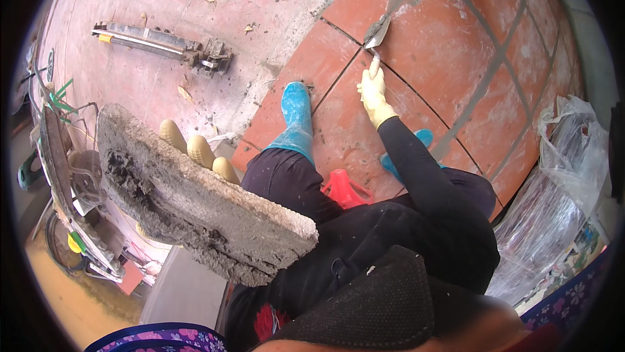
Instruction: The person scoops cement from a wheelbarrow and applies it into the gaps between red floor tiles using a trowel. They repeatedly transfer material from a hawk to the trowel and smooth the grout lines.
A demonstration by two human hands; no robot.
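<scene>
Closest up, the left hand point(195, 150) in a yellowish rubber glove is under a flat grey mortar-caked board point(195, 196), fingers curled over its far edge, a dark lump of wet mortar point(130, 173) on the end nearest the hand. Further out, the right hand point(373, 92), same glove, is closed around the handle of a small pointed steel trowel point(377, 30), whose blade sits just beyond that hand on a joint between the red square floor tiles point(449, 59). A blue rubber boot point(296, 114) stands just left of that hand.
</scene>
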